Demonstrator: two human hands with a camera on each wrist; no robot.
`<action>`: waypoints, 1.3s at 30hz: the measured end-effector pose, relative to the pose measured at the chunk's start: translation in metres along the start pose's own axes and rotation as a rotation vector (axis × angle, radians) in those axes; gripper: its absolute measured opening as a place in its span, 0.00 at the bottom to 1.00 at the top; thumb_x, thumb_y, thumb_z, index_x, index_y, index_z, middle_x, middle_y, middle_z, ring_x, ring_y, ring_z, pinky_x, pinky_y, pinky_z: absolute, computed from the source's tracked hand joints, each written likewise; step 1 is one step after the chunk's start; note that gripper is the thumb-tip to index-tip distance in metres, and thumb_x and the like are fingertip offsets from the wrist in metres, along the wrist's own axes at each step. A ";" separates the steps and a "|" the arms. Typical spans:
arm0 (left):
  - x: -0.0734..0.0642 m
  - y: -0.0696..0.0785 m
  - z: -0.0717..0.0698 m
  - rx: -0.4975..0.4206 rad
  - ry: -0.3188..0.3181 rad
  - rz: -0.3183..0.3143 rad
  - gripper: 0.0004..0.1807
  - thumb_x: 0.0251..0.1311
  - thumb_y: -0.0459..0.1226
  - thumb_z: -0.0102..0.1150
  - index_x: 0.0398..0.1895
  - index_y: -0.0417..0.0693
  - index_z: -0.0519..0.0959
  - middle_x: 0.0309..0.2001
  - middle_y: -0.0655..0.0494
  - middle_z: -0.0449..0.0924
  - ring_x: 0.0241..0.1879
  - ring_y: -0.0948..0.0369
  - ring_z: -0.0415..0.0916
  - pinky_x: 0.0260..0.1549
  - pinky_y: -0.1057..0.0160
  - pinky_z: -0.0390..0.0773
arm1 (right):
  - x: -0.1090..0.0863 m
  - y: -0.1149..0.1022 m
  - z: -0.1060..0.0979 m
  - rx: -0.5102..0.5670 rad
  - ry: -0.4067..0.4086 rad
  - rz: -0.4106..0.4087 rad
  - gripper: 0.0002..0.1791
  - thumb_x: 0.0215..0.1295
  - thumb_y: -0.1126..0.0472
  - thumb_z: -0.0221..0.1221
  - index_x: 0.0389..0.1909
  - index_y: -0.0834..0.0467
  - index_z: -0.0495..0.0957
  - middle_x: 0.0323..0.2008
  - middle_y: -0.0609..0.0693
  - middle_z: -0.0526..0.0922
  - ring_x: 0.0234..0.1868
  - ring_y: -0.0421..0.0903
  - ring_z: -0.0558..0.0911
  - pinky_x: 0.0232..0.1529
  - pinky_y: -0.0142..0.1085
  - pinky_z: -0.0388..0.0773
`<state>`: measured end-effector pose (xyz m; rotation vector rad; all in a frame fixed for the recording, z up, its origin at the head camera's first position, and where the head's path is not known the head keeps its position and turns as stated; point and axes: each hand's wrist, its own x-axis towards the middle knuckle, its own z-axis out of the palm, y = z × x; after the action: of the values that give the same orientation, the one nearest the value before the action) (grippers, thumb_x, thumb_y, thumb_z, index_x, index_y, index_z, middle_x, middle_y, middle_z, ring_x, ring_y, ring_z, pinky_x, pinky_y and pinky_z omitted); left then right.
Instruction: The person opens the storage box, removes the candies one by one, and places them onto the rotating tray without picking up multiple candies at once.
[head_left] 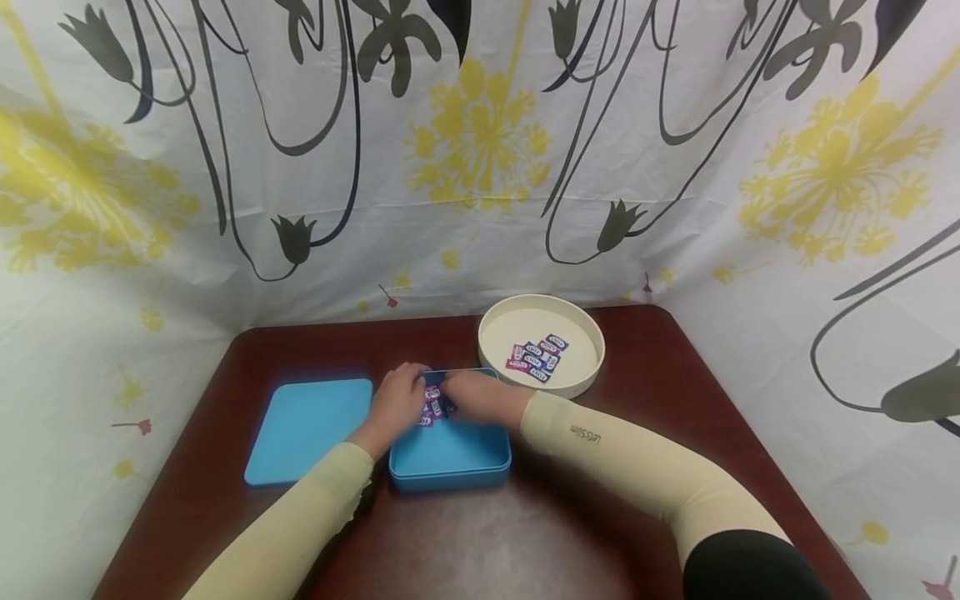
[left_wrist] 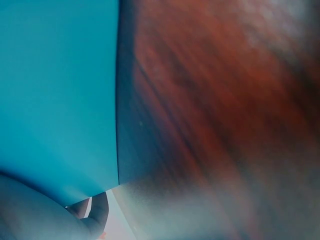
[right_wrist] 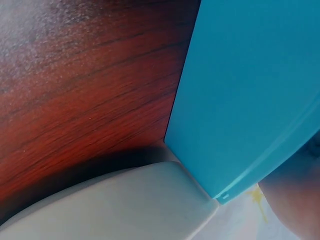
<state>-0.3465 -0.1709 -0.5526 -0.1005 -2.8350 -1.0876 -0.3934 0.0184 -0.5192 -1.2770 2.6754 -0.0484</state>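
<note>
A blue rectangular box [head_left: 450, 458] stands uncovered in the middle of the table. Small pink and dark blue pieces with white lettering [head_left: 433, 406] lie in its back left part. My left hand [head_left: 393, 408] holds the box at its left side near the back corner; in the left wrist view part of that hand [left_wrist: 40, 215] shows beyond the blue wall. Inside the box, at the back, is my right hand [head_left: 483, 398], slightly blurred, its fingers over the pieces. Its fingertips are hidden, so whether they pinch a piece is unclear.
A round cream tray [head_left: 581, 379] with several similar pieces [head_left: 536, 357] sits behind the box to the right, close against it. The flat blue lid [head_left: 311, 429] lies left of the box on the dark red-brown table [head_left: 570, 517]. Patterned cloth [head_left: 465, 242] hangs around the table.
</note>
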 end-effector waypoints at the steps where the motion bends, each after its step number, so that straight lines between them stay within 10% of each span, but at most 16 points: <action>1: 0.000 0.000 0.000 0.000 0.000 -0.001 0.19 0.87 0.44 0.51 0.70 0.49 0.80 0.61 0.50 0.82 0.58 0.51 0.77 0.61 0.44 0.85 | 0.000 0.001 0.000 0.006 -0.002 -0.001 0.16 0.76 0.54 0.72 0.59 0.56 0.87 0.46 0.49 0.87 0.46 0.43 0.85 0.56 0.35 0.86; 39: 0.000 0.001 0.000 0.001 -0.001 0.005 0.19 0.86 0.43 0.52 0.71 0.47 0.80 0.64 0.48 0.82 0.62 0.48 0.77 0.65 0.41 0.82 | 0.005 0.000 0.001 0.011 0.000 0.010 0.10 0.76 0.55 0.72 0.53 0.53 0.90 0.40 0.47 0.90 0.41 0.43 0.88 0.53 0.36 0.88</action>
<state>-0.3465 -0.1703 -0.5516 -0.1080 -2.8341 -1.0858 -0.3968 0.0146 -0.5205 -1.2606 2.6773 -0.0618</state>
